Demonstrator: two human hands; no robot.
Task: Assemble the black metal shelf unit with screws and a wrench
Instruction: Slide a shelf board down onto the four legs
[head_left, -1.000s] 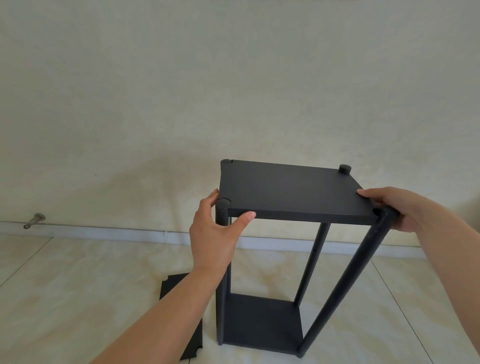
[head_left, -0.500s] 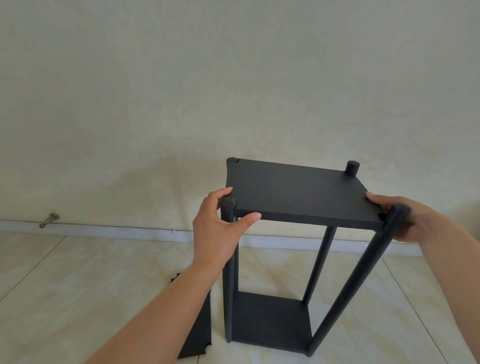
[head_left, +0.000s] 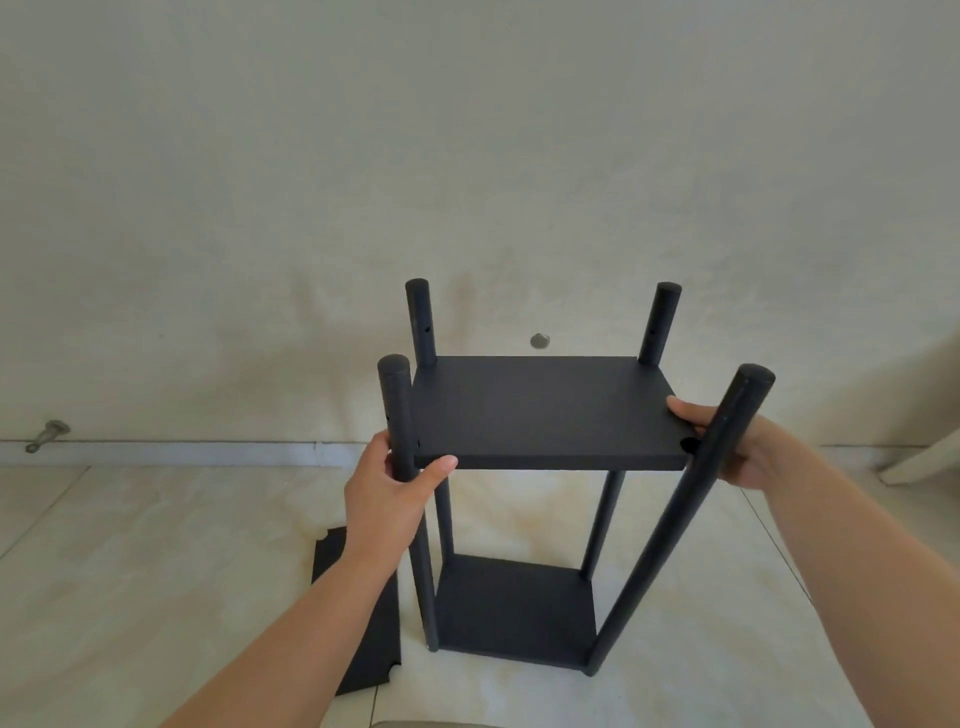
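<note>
Fingers (head_left: 441, 465) of our left hand (head_left: 387, 499) curl round the near-left post (head_left: 402, 452), thumb pressed to the front edge of the upper shelf panel (head_left: 540, 410); our right hand (head_left: 727, 447) grips the panel's right end, thumb on top and the rest underneath, just behind the near-right post (head_left: 691, 499). Largest before us is the pale plaster wall (head_left: 467, 156), then the glossy cream tiled floor (head_left: 156, 545) meeting it at a white skirting strip. On that floor the black shelf unit (head_left: 519, 519) stands upright, long axis vertical, its four posts rising from the bottom panel (head_left: 514, 608) and poking above the upper panel, which lies level with its long side running left to right. Both our forearms reach in from below. A spare black panel (head_left: 374, 634) lies flat on the floor just left of the unit. A small metal stud (head_left: 540, 340) sits on the wall.
</note>
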